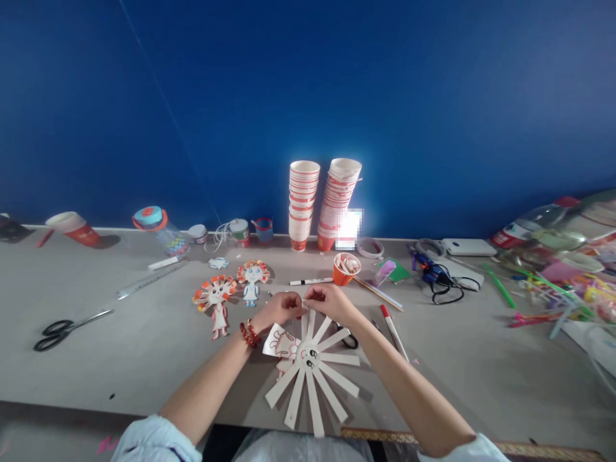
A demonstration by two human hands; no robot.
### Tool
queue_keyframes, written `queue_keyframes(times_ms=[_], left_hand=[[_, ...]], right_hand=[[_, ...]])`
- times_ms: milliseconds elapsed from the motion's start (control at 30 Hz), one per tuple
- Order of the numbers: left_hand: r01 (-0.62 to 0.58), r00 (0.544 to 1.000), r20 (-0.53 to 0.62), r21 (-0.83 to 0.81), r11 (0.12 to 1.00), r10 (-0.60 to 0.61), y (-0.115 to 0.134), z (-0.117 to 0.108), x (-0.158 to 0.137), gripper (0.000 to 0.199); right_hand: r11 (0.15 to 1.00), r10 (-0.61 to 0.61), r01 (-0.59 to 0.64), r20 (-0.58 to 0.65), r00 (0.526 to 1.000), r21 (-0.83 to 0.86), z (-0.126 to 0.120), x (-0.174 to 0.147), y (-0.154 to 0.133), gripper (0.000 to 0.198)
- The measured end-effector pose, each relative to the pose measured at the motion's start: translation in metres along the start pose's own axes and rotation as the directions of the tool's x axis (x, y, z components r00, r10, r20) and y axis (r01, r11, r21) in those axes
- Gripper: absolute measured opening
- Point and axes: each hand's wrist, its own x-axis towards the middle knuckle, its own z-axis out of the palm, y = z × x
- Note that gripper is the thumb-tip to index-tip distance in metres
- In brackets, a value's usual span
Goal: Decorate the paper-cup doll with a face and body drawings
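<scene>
A white paper cup cut into strips (314, 396) lies spread like a sun near the table's front edge, a smiling face drawn on its round base. At its far side my left hand (285, 307), with red bead bracelets at the wrist, pinches a strip's tip. My right hand (332, 300) pinches that same tip from the other side; the fingertips hide the exact grip. Beside the face lies a paper piece with a red-outlined dress drawing (280, 342). Two finished paper-cup dolls, one red-dressed (219, 308) and one blue-dressed (250, 282), lie left of my hands.
Two tall stacks of paper cups (304, 205) stand by the blue wall. An orange cup of scraps (346, 269) sits before them. Scissors (67, 330) and a ruler (151, 279) lie left. A red marker (394, 332), glue gun (430, 268) and bottles (534, 224) are right.
</scene>
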Motion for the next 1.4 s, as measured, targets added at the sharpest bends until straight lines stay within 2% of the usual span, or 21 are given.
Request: queue_keyframes(times_ms=[200, 400, 600, 733, 800, 833, 900, 933, 1000, 1100, 1267, 1400], left_hand=[[-0.049, 0.998, -0.051, -0.066, 0.997, 0.045, -0.002, 0.003, 0.001, 0.043], [-0.082, 0.993, -0.093, -0.067, 0.994, 0.075, -0.007, 0.005, 0.003, 0.04], [-0.149, 0.978, -0.142, 0.024, 0.989, 0.15, -0.002, 0.009, -0.001, 0.033], [-0.183, 0.967, -0.161, 0.11, 0.977, 0.199, -0.003, 0.009, 0.0, 0.031], [-0.18, 0.965, -0.17, 0.133, 0.975, 0.201, -0.005, 0.008, 0.002, 0.031], [-0.175, 0.965, -0.174, 0.139, 0.975, 0.198, -0.006, 0.007, 0.003, 0.032], [-0.164, 0.965, -0.181, 0.147, 0.975, 0.19, -0.01, 0.006, 0.004, 0.031], [-0.16, 0.966, -0.179, 0.149, 0.976, 0.185, -0.012, 0.006, 0.005, 0.031], [-0.151, 0.971, -0.161, 0.15, 0.977, 0.175, -0.017, 0.005, 0.006, 0.028], [-0.137, 0.981, -0.118, 0.139, 0.981, 0.154, -0.024, 0.004, 0.007, 0.027], [-0.125, 0.988, -0.086, 0.08, 0.989, 0.131, -0.032, 0.003, 0.01, 0.03], [-0.131, 0.988, -0.08, 0.016, 0.991, 0.132, -0.033, 0.002, 0.011, 0.028]], right_hand=[[0.997, -0.041, 0.035, -0.072, 0.997, -0.075, 0.001, -0.003, -0.006, 0.008], [0.993, -0.065, 0.056, -0.096, 0.993, -0.099, -0.001, -0.007, -0.01, 0.01], [0.987, -0.037, 0.016, -0.132, 0.991, -0.157, 0.004, -0.011, -0.015, 0.016], [0.958, -0.034, 0.014, -0.066, 0.997, -0.286, -0.017, -0.024, -0.009, 0.023], [0.897, 0.03, -0.104, -0.176, 0.984, -0.43, -0.039, -0.034, 0.002, 0.023], [0.816, 0.071, -0.203, -0.254, 0.964, -0.541, -0.052, -0.039, 0.01, 0.023], [0.547, 0.154, -0.383, -0.361, 0.92, -0.744, -0.074, -0.049, 0.026, 0.023], [0.492, 0.179, -0.415, -0.378, 0.908, -0.765, -0.083, -0.053, 0.034, 0.022], [0.438, 0.204, -0.421, -0.368, 0.907, -0.794, -0.092, -0.058, 0.047, 0.019], [0.39, 0.211, -0.397, -0.339, 0.917, -0.831, -0.093, -0.059, 0.057, 0.017], [0.352, 0.183, -0.347, -0.299, 0.936, -0.869, -0.089, -0.05, 0.061, 0.023], [0.332, 0.199, -0.351, -0.299, 0.933, -0.876, -0.092, -0.045, 0.06, 0.021]])
